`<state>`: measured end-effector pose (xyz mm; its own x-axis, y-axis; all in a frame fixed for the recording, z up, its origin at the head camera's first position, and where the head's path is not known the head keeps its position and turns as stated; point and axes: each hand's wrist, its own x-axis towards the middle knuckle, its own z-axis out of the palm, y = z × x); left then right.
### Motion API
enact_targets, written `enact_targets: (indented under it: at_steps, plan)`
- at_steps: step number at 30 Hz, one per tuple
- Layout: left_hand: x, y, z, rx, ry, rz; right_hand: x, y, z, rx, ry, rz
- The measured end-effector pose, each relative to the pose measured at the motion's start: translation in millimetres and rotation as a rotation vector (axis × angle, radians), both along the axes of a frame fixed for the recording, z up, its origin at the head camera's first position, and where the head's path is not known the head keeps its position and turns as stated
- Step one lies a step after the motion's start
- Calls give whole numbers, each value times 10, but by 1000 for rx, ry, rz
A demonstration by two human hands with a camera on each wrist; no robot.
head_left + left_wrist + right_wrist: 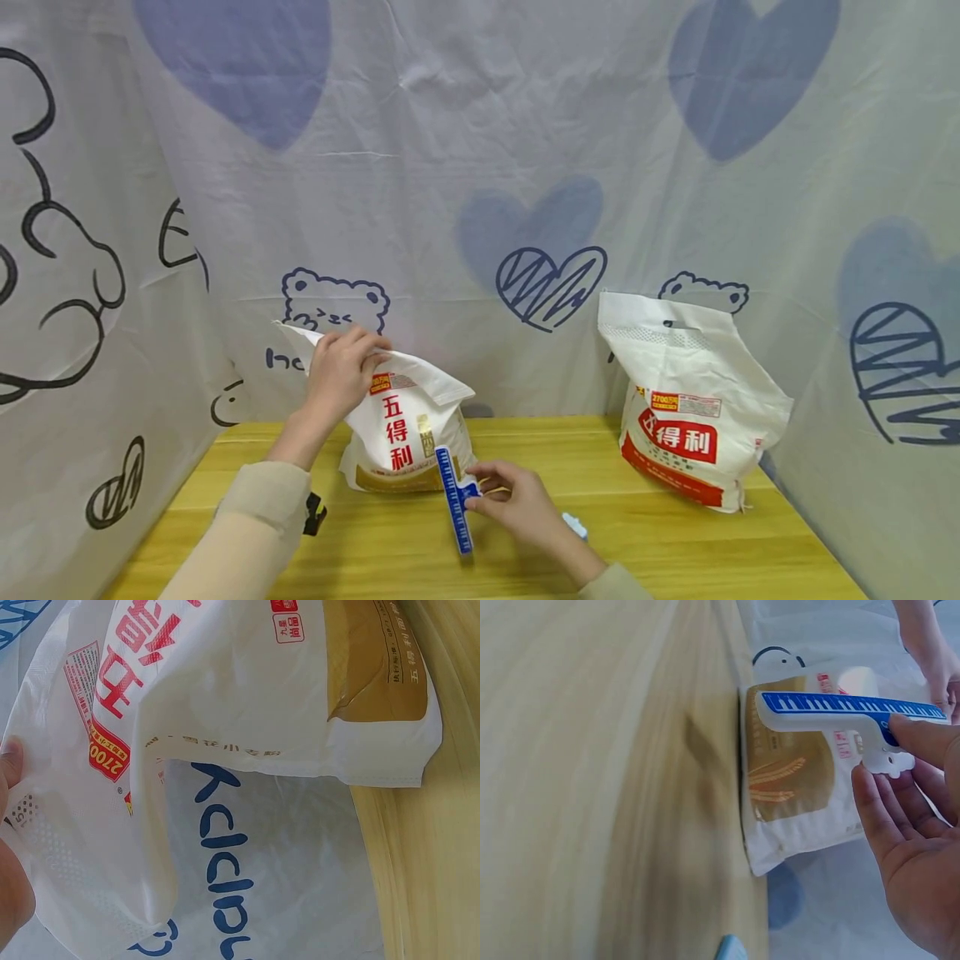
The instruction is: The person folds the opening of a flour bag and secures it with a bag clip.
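A white flour bag with red lettering and a gold base (408, 433) stands on the table at centre left, its top folded and leaning right. My left hand (345, 371) grips the bag's top edge, near the perforated strip seen in the left wrist view. In front of the bag's lower right side, my right hand (517, 504) pinches a blue-and-white bag clip (453, 500) by its short handle between thumb and fingers. The clip's long striped bar (817, 703) is held off the tabletop, apart from the bag's top edge.
A second flour bag, with a red base (690, 417), stands at the right of the wooden table (562, 458). A small light-blue object (574, 525) lies beside my right wrist. Some black-and-yellow object (314, 514) is partly hidden by my left forearm. A patterned cloth (420, 233) hangs behind.
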<state>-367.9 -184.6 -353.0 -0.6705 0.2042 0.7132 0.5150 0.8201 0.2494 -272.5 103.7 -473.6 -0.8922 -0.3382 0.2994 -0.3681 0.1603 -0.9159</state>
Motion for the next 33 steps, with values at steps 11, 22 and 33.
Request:
enact_targets:
  at_steps: [11, 22, 33]
  plan:
    - [-4, -17, 3, 3, -4, 1, -78, 30, 198, -23, 67, -114]
    - [3, -11, -13, -5, -12, 0, -170, 32, 443, -62, 204, -183]
    - [-2, -14, -16, -2, -4, -2, -345, 66, 724, -70, 294, -241]
